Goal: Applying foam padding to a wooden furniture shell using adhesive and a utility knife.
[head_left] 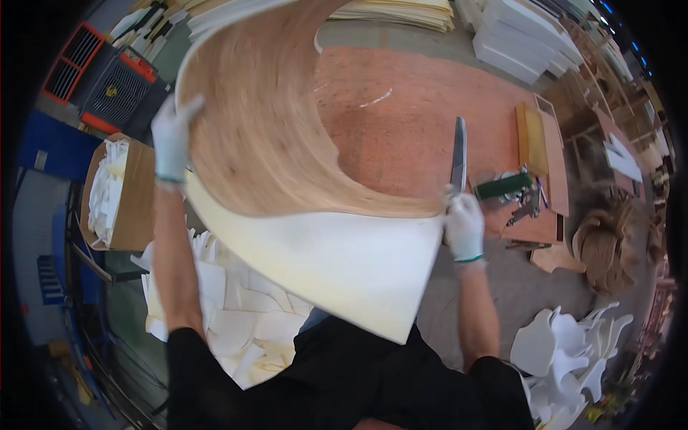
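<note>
A curved plywood shell (265,129) with pale foam (337,265) glued under it is lifted off the reddish workbench (416,107). My left hand (172,136), in a white glove, grips the shell's left edge. On the right, my right hand (464,223), also gloved, holds a long knife (459,154) with its blade pointing up and away, right at the shell's right corner where wood meets foam.
A cardboard box of foam scraps (115,193) stands at left, more offcuts (229,322) lie on the floor below. White foam pieces (566,351) lie at lower right. Tools with a green handle (505,186) and wooden boards (534,136) rest on the bench; foam stacks (523,36) behind.
</note>
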Demonstrator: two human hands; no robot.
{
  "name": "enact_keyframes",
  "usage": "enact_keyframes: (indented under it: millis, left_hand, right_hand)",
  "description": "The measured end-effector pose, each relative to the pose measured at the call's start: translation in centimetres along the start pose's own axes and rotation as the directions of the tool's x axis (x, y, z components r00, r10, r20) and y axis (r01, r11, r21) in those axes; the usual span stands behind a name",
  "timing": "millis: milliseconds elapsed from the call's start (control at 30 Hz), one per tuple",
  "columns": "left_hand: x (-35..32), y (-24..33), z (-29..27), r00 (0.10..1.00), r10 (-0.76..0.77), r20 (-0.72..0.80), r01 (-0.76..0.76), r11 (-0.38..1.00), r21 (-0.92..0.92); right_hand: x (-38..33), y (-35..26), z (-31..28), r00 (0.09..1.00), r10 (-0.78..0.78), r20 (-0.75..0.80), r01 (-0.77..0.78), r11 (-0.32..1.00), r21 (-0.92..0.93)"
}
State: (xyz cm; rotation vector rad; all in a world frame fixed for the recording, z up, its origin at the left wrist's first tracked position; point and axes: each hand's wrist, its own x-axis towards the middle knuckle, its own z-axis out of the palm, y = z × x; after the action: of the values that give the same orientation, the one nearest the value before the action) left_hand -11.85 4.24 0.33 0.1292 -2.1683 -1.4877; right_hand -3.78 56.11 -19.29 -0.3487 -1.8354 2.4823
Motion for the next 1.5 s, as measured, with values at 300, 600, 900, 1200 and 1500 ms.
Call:
enact_keyframes:
  millis: [300,600,900,1200,1500]
  left_hand:
    - [10.0,16.0,7.1,0.741,0.281,0.609,-0.634,0.593,0.497]
    - [9.5,13.9,16.5,0.496,0.215,0.841,-0.766,0.565,0.307]
    - [8.5,8.0,26.4,0.539,0.273,0.797,-0.809,0.432,0.399]
    - [3.9,9.0,21.8,0.538,0.751,0.384,-0.729,0.186,0.658]
    - [4.3,6.9,14.5,0.919,0.095,0.383,-0.322,0.74,0.59]
  right_hand:
    - [-13.1,1.8,1.9,0.962,-0.222,-0.159,0.255,0.939,0.23]
    - [-15.5,-1.7,-1.7,0.902,-0.379,-0.205,0.4,0.914,0.068]
    - [-5.6,-3.8,-0.5,0.955,-0.288,-0.068,0.291,0.956,0.04]
    - [-0.2,-3.1,2.8,0.976,-0.216,0.018,0.208,0.955,0.213]
    - [4.6,-9.1,18.9,0.993,0.035,0.11,-0.074,0.926,0.371]
